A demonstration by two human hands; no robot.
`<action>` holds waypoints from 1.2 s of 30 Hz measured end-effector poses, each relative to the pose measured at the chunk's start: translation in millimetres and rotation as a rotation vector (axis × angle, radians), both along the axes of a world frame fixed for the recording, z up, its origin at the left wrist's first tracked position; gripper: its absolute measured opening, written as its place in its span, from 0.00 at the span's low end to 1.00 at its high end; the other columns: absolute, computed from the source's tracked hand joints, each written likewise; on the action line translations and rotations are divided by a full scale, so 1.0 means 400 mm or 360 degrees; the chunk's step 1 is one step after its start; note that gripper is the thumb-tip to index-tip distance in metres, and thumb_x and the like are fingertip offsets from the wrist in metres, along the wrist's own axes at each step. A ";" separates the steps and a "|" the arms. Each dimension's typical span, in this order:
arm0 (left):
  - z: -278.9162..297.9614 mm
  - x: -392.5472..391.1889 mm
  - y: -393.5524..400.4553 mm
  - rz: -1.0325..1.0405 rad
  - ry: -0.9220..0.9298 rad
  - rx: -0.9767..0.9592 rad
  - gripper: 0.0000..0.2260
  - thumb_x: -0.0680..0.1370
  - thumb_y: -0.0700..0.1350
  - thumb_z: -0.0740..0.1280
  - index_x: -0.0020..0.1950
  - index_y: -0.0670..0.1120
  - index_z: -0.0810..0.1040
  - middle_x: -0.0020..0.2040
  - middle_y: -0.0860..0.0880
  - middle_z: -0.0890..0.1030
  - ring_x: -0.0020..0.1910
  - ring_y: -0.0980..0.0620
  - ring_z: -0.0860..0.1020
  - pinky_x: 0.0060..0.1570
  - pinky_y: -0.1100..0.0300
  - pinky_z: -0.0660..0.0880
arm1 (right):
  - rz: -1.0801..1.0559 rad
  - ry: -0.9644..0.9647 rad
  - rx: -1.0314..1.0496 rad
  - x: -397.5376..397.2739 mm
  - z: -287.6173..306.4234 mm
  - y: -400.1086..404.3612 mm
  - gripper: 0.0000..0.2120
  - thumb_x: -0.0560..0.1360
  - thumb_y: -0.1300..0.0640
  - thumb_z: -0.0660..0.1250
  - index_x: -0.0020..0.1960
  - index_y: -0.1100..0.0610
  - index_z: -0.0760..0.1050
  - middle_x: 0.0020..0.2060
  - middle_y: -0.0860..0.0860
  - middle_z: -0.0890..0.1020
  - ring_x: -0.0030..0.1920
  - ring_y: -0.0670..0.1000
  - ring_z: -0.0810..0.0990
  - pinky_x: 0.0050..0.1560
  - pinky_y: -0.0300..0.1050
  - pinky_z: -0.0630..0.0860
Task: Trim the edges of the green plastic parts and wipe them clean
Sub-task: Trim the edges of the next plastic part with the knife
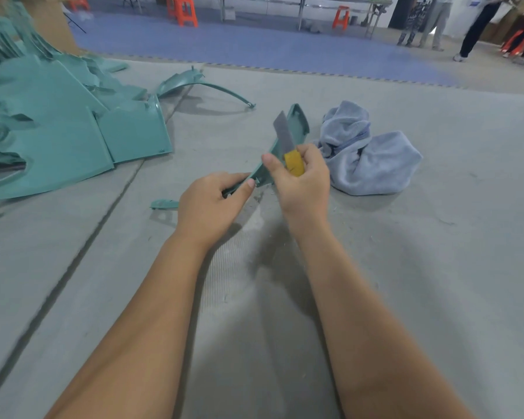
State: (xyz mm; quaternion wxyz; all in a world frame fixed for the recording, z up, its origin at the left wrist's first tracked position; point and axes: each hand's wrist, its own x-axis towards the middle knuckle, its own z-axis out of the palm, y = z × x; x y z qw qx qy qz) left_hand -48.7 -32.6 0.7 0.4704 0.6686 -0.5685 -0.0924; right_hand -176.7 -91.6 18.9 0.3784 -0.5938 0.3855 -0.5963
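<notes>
The person sits at a grey floor mat with both bare forearms stretched out over it. The left hand curls its fingers and thumb round the near end of a long, narrow green plastic part, which it holds off the mat so that the far end points away, towards the mat's far edge. The right hand is wrapped round the yellow handle of a utility knife; its grey blade sticks up past the fingers and lies against the edge of the green part (whether the edge actually bites in cannot be told). The right thumb is stretched out towards the part, beside the handle.

Just right of the hands a crumpled grey-blue cloth lies on the mat, apart from the held part. A small green offcut lies on the mat just left of the left hand. Further off, near the far edge, rests a curved green strip. Towards the mat's left edge a heap of large green panels is stacked loosely, one over another; no bin or box holding parts can be made out, and the pieces lie straight on the mat.

Beyond the mat runs a blue floor with orange stools, and people's legs show at the far right corner
</notes>
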 end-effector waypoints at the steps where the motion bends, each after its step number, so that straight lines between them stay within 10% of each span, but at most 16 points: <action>1: 0.000 0.000 0.000 0.0008 0.0015 -0.0005 0.14 0.76 0.59 0.61 0.54 0.58 0.83 0.37 0.54 0.81 0.38 0.57 0.77 0.40 0.53 0.74 | -0.0003 0.0058 -0.0026 0.001 -0.004 0.003 0.16 0.69 0.55 0.77 0.38 0.52 0.68 0.28 0.41 0.69 0.28 0.40 0.66 0.32 0.33 0.66; 6: 0.004 -0.004 0.006 0.0036 -0.0083 -0.0048 0.15 0.77 0.60 0.59 0.52 0.58 0.83 0.37 0.52 0.80 0.39 0.52 0.77 0.38 0.51 0.74 | 0.0065 0.0203 -0.0098 0.004 -0.012 0.021 0.17 0.67 0.55 0.78 0.39 0.50 0.68 0.25 0.40 0.68 0.28 0.41 0.65 0.31 0.34 0.64; 18: -0.001 0.019 -0.001 0.0094 -0.0690 -0.0173 0.16 0.74 0.40 0.71 0.61 0.53 0.81 0.45 0.50 0.79 0.48 0.45 0.73 0.48 0.55 0.60 | -0.0020 -0.0988 0.0809 -0.078 -0.003 -0.066 0.13 0.80 0.53 0.65 0.37 0.54 0.71 0.28 0.48 0.75 0.30 0.48 0.73 0.34 0.42 0.73; 23: -0.006 0.027 -0.003 0.0153 -0.0707 -0.0178 0.20 0.73 0.33 0.69 0.57 0.55 0.83 0.45 0.52 0.81 0.47 0.45 0.72 0.47 0.58 0.55 | 0.0143 -0.0629 0.1039 -0.074 -0.002 -0.078 0.19 0.81 0.41 0.58 0.61 0.53 0.77 0.51 0.49 0.85 0.52 0.53 0.84 0.56 0.55 0.80; 30: -0.011 0.033 -0.005 0.0457 -0.0788 -0.0254 0.21 0.74 0.33 0.67 0.57 0.57 0.83 0.46 0.52 0.80 0.50 0.47 0.67 0.51 0.53 0.56 | 0.0269 -0.0748 0.0832 -0.071 0.016 -0.060 0.16 0.84 0.48 0.54 0.51 0.55 0.77 0.40 0.46 0.85 0.41 0.45 0.84 0.44 0.43 0.79; 36: -0.009 0.016 -0.014 0.0419 -0.0738 -0.0400 0.17 0.74 0.37 0.66 0.57 0.55 0.83 0.58 0.47 0.78 0.57 0.42 0.68 0.56 0.49 0.60 | 0.0248 -0.0727 0.0589 -0.050 0.027 -0.030 0.08 0.84 0.57 0.56 0.46 0.54 0.68 0.47 0.53 0.76 0.50 0.52 0.74 0.59 0.51 0.73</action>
